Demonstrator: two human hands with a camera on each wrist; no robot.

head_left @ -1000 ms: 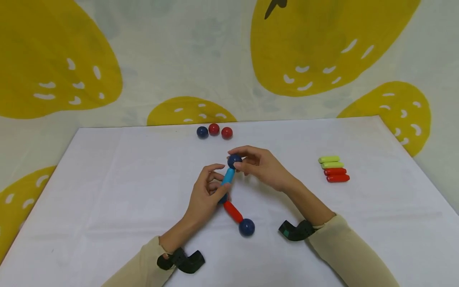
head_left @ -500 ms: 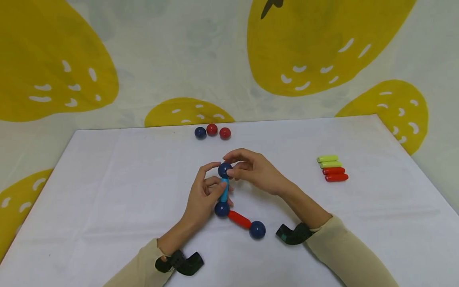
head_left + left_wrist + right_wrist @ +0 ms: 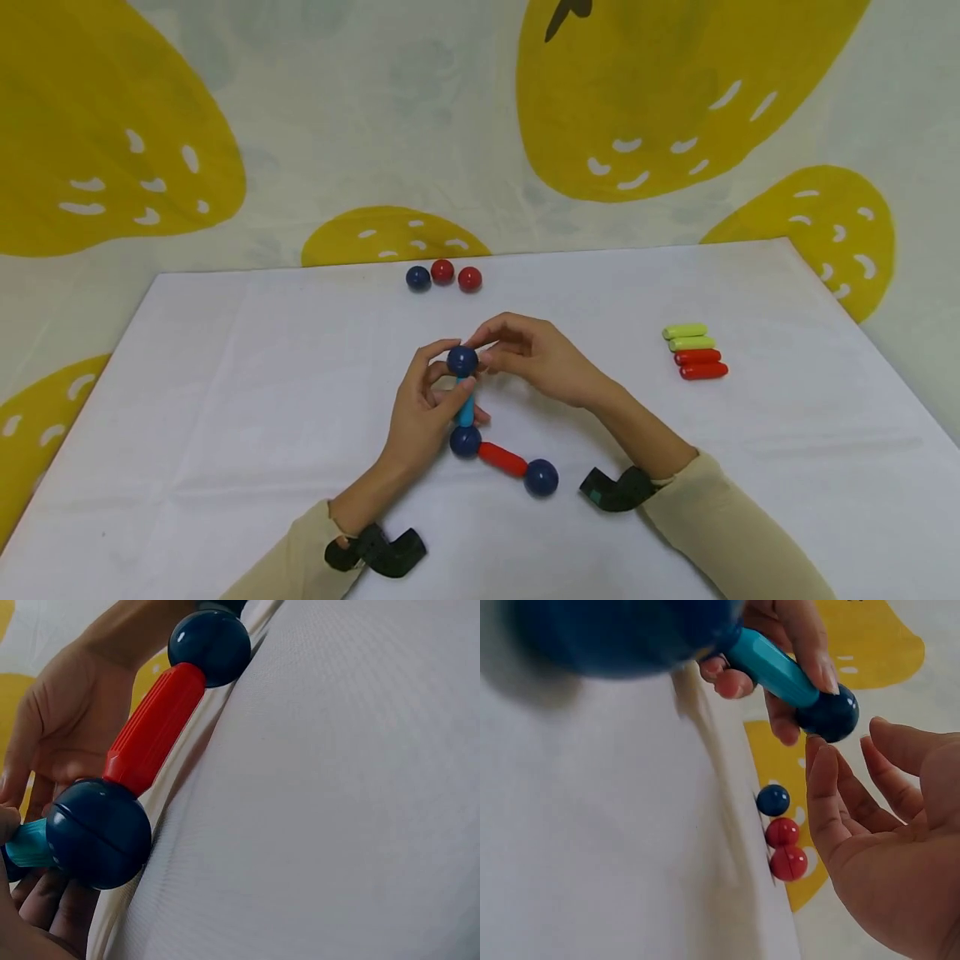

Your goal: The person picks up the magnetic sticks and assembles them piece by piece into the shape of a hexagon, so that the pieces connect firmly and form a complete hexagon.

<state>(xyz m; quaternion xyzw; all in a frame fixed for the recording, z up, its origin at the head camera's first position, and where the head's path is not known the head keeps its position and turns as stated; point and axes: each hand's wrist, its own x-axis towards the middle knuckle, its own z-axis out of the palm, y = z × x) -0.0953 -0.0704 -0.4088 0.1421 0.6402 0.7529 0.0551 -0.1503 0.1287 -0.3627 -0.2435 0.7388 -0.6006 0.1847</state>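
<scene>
My left hand (image 3: 420,417) pinches the light blue rod (image 3: 466,410) between thumb and fingers. A dark blue ball (image 3: 462,360) is at the rod's far end and another dark blue ball (image 3: 465,442) at its near end. From the near ball a red rod (image 3: 502,459) runs right to a third dark blue ball (image 3: 542,478). Beside the far ball is my right hand (image 3: 546,362); in the right wrist view its fingers are spread and parted around a gap, fingertips close to that ball (image 3: 829,714). Whether one fingertip touches it I cannot tell.
At the back edge of the white table (image 3: 262,375) lie a dark blue ball (image 3: 418,278) and two red balls (image 3: 442,272). Two yellow-green rods (image 3: 690,343) and two red rods (image 3: 703,371) lie in a stack-like row on the right.
The joined piece has turned, its far ball moving left and nearer, its red rod end swinging right. My right hand has loosened from the far ball; my left still pinches the light blue rod.
</scene>
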